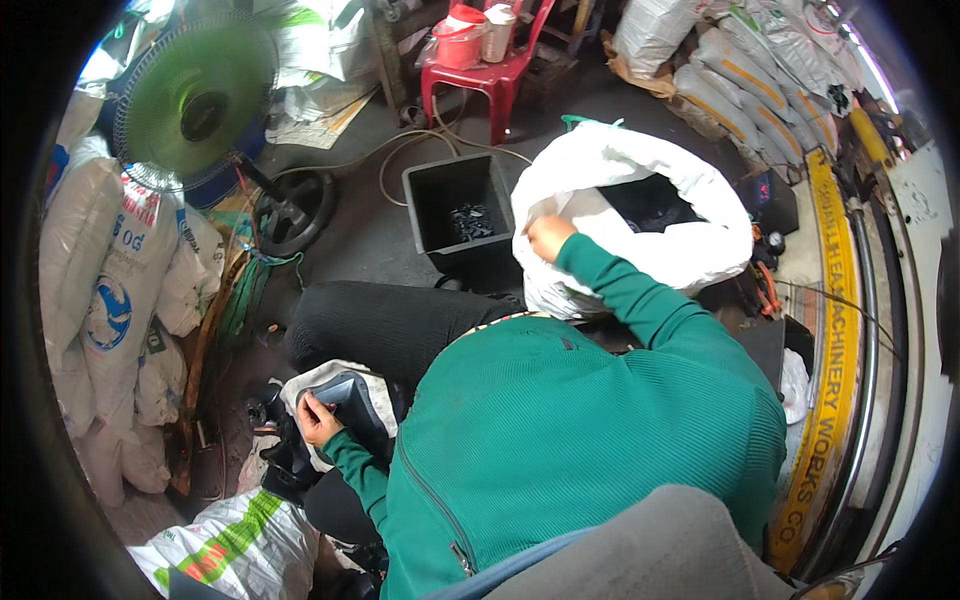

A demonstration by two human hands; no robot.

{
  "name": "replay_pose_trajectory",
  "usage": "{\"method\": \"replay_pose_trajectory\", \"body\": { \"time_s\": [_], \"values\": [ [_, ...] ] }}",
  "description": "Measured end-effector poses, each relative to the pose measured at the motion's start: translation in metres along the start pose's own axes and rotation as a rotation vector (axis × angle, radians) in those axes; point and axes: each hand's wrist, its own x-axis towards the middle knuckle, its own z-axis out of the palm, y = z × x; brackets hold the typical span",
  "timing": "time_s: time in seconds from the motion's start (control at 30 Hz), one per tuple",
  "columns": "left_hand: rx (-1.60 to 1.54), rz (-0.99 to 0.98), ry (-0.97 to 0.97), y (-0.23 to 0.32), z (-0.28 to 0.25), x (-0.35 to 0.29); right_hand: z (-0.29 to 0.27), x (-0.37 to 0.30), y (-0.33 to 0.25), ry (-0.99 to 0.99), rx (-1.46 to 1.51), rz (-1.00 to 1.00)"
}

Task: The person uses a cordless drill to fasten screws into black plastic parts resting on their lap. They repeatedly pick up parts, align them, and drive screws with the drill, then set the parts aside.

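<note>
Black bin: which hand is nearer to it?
Right. The right hand rests on the white sack just beside the black bin; the left hand is far below, on a grey part.

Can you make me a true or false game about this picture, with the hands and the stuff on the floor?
1. The right hand is on the white sack. True.
2. The left hand holds a green ball. False: it holds a dark grey part over a white cloth.
3. The chair is blue. False: it is red, with a pink tub on it.
4. The black bin stands beside the white sack. True.
5. The fan has green blades. True.
6. The sleeves are yellow. False: they are green.
</note>
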Motion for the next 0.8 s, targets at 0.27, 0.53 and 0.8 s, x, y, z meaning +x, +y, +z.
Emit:
{"method": "replay_pose_trajectory", "body": {
  "time_s": [0.27,0.53,0.8],
  "values": [
    [0.046,-0.042,0.050,0.000,-0.007,0.002,-0.130,0.010,0.111,-0.086,-0.410,0.550],
    [0.095,-0.122,0.040,0.009,-0.007,-0.002,-0.087,-0.003,0.193,0.081,-0.157,0.460],
    [-0.026,-0.041,0.105,0.012,-0.005,0.006,-0.094,0.019,0.295,-0.119,-0.231,0.480]
  ]
}}
